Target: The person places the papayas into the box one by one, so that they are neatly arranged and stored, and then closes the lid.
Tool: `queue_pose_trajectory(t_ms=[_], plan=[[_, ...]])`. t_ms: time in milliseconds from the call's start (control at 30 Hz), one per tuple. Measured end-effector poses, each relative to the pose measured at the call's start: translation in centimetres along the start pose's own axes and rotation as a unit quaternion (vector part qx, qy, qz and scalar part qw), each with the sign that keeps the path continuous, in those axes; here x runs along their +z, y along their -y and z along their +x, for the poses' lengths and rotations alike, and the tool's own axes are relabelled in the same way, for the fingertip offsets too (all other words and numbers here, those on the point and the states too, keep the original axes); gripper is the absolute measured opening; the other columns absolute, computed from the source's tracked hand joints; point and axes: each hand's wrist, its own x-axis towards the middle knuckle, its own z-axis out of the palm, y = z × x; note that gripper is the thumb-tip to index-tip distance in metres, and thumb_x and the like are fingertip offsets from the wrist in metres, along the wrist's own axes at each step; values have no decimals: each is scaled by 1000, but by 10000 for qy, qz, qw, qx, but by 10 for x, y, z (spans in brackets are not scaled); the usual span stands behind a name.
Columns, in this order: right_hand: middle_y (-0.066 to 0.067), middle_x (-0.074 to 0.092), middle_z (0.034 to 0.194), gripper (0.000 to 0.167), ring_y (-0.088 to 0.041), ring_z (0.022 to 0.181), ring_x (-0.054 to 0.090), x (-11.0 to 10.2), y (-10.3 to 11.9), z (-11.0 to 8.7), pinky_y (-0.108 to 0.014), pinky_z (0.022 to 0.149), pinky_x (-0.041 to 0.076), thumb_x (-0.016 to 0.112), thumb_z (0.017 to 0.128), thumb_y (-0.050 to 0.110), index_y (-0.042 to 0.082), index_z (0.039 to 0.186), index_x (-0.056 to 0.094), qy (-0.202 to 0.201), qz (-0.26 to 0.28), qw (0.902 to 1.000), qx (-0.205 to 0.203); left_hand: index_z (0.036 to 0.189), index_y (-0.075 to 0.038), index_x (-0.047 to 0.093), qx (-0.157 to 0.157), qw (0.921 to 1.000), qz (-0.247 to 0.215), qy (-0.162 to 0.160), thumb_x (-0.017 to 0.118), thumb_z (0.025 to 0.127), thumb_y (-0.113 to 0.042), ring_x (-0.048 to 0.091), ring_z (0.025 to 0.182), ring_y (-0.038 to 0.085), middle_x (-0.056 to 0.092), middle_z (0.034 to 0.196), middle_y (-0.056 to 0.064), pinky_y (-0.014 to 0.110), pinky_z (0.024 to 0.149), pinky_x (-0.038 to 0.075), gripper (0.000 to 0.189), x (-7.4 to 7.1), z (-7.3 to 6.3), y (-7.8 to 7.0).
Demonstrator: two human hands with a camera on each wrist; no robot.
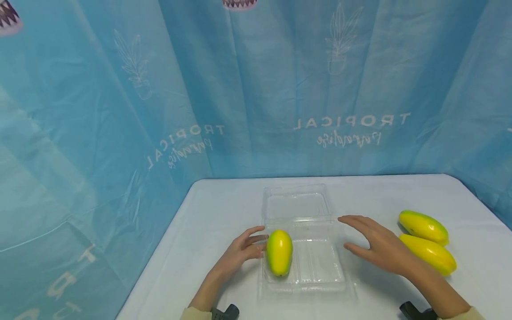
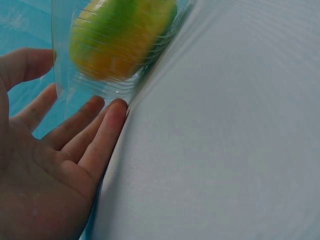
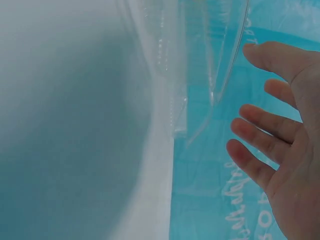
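head view: we locate the yellow-green mango-like fruit [image 1: 279,252] inside the clear clamshell [image 1: 318,262], along its left side, long axis running near to far. the left hand [image 1: 240,251], fingers loosely spread, is nearer, just left of it; the right hand [image 1: 380,246], fingers spread, stands well apart. left-hand contact we cannot confirm.

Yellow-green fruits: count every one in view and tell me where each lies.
3. One fruit is in the left side of the open clear container; to its right on the white table lie a farther fruit and a nearer fruit.
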Motion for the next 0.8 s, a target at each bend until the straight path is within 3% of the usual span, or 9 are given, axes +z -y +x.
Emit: queue_pose_trajectory(t_ms=[200,400,800], plan=[[3,47,140,64,-23,125,46,-6,-9,-7,-52,93,46,61,87,57,33,144,42,71,-116,9998,144,148,-19,37,37,10000,-59,22,59,96,-30,54,120,23,47,142,9,40,94,48,57,-1,0,-2],[0,46,141,63,-26,125,46,-12,-19,-11,-54,93,45,72,85,44,27,140,48,-57,-298,9995,-14,148,-17,36,26,9999,-114,8,59,96,-28,54,120,25,46,142,10,39,93,49,57,0,-1,-2],[1,50,136,57,-23,120,49,-22,-34,-28,-51,91,46,75,82,42,26,133,56,-135,-726,9973,19,148,-17,36,43,9998,-187,35,57,98,-24,55,119,24,46,143,11,39,93,49,54,-1,0,1]])
